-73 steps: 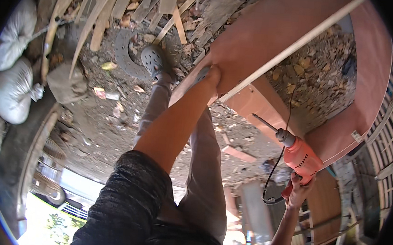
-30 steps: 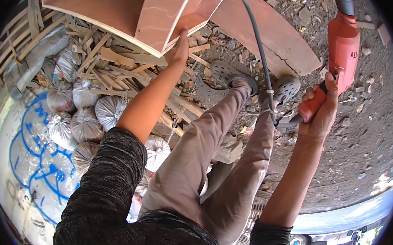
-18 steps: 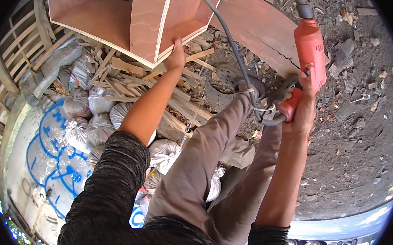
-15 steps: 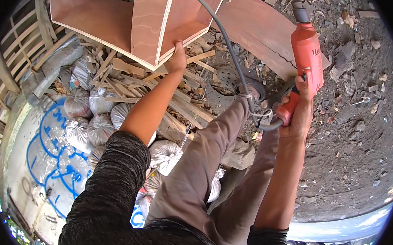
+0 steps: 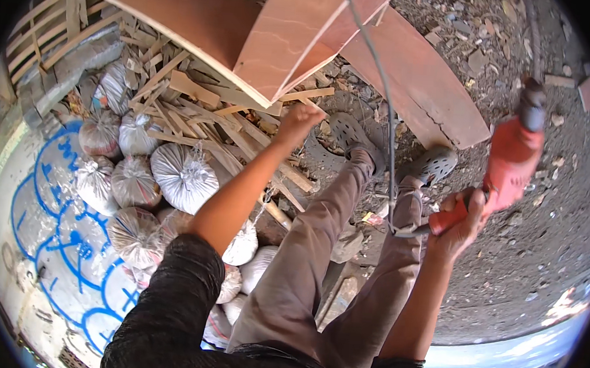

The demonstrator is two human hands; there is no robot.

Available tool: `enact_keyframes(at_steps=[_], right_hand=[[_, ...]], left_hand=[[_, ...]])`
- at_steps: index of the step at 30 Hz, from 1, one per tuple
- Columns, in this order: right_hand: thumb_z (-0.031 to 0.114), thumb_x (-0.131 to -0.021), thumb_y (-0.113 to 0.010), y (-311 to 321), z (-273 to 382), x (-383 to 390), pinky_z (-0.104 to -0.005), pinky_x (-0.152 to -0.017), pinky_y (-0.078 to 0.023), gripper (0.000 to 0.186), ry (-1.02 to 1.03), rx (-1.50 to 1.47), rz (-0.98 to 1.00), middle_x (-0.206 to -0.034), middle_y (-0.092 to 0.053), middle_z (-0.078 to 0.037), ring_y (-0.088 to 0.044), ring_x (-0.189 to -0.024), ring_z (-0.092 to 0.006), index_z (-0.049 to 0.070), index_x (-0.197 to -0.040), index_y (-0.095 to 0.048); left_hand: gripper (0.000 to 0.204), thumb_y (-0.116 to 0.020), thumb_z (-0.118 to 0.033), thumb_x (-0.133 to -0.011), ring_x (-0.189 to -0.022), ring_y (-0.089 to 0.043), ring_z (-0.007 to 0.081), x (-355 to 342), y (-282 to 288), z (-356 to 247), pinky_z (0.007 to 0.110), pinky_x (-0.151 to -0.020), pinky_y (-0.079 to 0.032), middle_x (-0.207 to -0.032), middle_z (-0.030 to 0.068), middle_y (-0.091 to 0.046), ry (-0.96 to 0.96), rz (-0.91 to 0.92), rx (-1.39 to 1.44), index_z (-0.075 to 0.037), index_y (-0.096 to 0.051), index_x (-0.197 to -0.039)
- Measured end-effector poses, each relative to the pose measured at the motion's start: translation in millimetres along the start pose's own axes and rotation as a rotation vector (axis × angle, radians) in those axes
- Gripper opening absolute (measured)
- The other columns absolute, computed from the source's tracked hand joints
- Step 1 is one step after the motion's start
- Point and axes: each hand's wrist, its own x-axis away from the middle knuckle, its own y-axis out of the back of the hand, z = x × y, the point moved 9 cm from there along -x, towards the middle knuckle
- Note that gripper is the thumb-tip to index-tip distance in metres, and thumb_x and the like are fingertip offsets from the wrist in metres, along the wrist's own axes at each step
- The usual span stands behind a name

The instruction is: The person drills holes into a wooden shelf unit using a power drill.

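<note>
My right hand (image 5: 462, 222) is wrapped round the handle of a red corded power drill (image 5: 511, 168), held out to the right with its dark chuck end pointing away from me and blurred by motion. Its grey cable (image 5: 385, 88) loops from the handle up across the middle of the view. Just below the near corner of a plywood box (image 5: 283, 53) with a divider, my left hand (image 5: 299, 124) hangs apart from it. The fingers there are curled together, and nothing shows in them.
A curved plywood sheet (image 5: 418, 86) lies on the dirt beyond my feet. Wood scraps (image 5: 223, 134) are heaped under and before the box. Several tied plastic sacks (image 5: 185, 176) sit at left, beside a wall with blue paint (image 5: 65, 236). Part of a vehicle (image 5: 501, 362) shows at lower right.
My left hand has let go of the box's lower edge and dropped toward me. The drill has swung outward to the right and tilted. My view has shifted, too.
</note>
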Motion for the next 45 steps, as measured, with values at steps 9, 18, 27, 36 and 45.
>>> enact_keyframes(at_steps=[9, 18, 27, 36, 45], right_hand=[[0.062, -0.096, -0.062, -145.7, 95.1, 35.8, -0.0256, -0.045, -0.042, 0.079, 0.078, 0.065, 0.642, -0.092, -0.057, -0.011, -0.049, -0.054, -0.0133, -0.003, -0.137, -0.043], [0.060, -0.099, -0.059, -253.1, 113.5, 109.6, -0.0268, -0.047, -0.043, 0.059, 0.007, 0.660, 0.845, -0.080, -0.053, -0.008, -0.052, -0.054, -0.0138, 0.002, -0.108, -0.050], [0.040, -0.095, -0.075, -366.2, 54.4, 215.5, -0.0241, -0.045, -0.044, 0.048, 0.136, 1.139, 1.001, -0.074, -0.056, -0.005, -0.055, -0.053, -0.0132, 0.004, -0.114, -0.050], [0.042, -0.100, -0.068, -399.3, -11.5, 213.2, -0.0247, -0.046, -0.046, 0.040, 0.075, 1.463, 1.039, -0.074, -0.061, -0.005, -0.057, -0.053, -0.0123, 0.006, -0.109, -0.054], [0.046, -0.102, -0.062, -452.8, -14.4, 201.8, -0.0256, -0.032, -0.044, 0.039, 0.121, 1.573, 1.017, -0.076, -0.061, -0.005, -0.057, -0.052, -0.0121, 0.008, -0.111, -0.057]], left_hand=[[0.063, -0.043, 0.020, -0.078, -0.094, -0.061, 0.0158, 126.2, -67.9, 4.8, 0.025, -0.071, -0.047, -0.124, 0.0118, -0.064, 0.300, 0.240, 1.588, -0.007, -0.047, -0.135], [0.045, -0.054, 0.015, -0.096, -0.133, -0.058, 0.0252, 167.2, 21.5, 15.3, 0.033, -0.113, -0.051, -0.141, 0.0134, -0.059, 0.016, 0.131, 2.042, -0.006, -0.050, -0.136], [0.038, -0.069, -0.007, -0.098, -0.118, -0.068, 0.0245, 195.2, 48.3, 147.5, 0.031, -0.099, -0.057, -0.128, 0.0162, -0.068, 0.014, -0.248, 2.000, -0.005, -0.052, -0.132], [0.018, -0.070, -0.008, -0.095, -0.094, -0.077, 0.0248, 292.9, -52.3, 169.0, 0.036, -0.083, -0.061, -0.102, 0.0115, -0.077, 0.044, -0.326, 1.222, -0.005, -0.069, -0.113], [0.016, -0.071, -0.008, -0.095, -0.094, -0.077, 0.0238, 328.5, -92.7, 167.6, 0.034, -0.081, -0.061, -0.108, 0.0096, -0.078, 0.122, -0.435, 1.300, -0.004, -0.073, -0.111]])
